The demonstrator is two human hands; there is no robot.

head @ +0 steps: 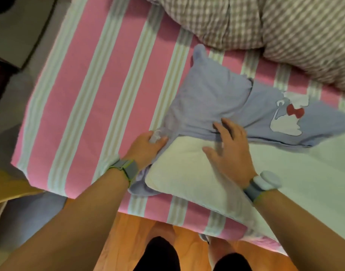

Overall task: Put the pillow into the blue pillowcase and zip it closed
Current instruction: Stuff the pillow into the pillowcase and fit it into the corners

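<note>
A blue pillowcase (210,98) with a white swan and red bow print lies on the bed, its far part filled out. A white pillow (187,173) sticks out of its near opening toward me. My left hand (146,147) grips the pillowcase's edge at the left corner of the opening. With fingers spread and fairly straight, my right hand (228,147) rests on the pillow where it meets the blue fabric. The image is slightly blurred around the right hand.
The bed has a pink sheet with pale stripes (93,106). A checked duvet (265,26) is bunched at the far right. The bed's near edge runs above a wooden floor (128,241), where my legs stand. Dark furniture sits at the left.
</note>
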